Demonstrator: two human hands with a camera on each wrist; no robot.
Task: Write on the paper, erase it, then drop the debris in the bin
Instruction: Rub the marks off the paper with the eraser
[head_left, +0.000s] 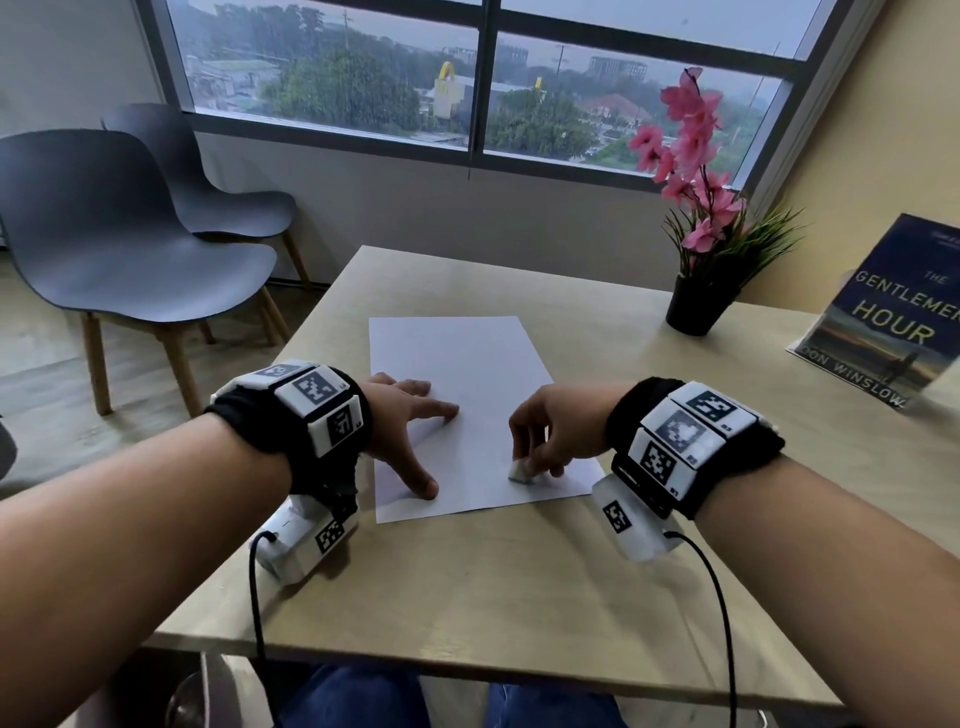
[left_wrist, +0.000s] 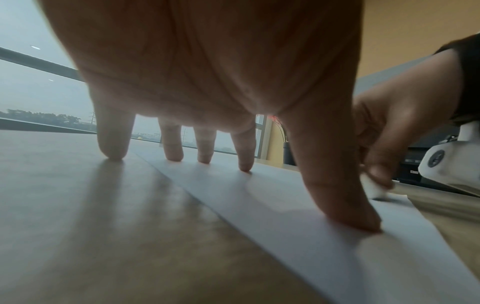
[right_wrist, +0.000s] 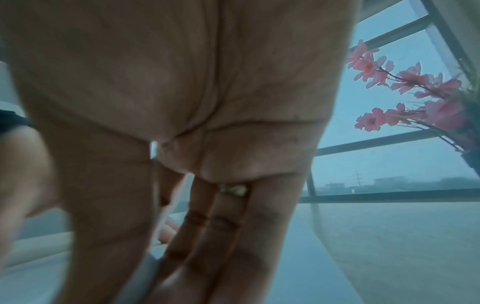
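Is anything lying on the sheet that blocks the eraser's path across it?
Little does. The right hand holds the eraser near the paper's near right corner. The left hand's spread fingers press the left part; the rest of the sheet is bare. No bin is in view.

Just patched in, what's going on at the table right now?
A person is at the erasing step. The right hand pinches a white eraser against the near right part of the paper, while the left hand presses spread fingertips on the sheet's left side to steady it. No bin or pencil is in view.
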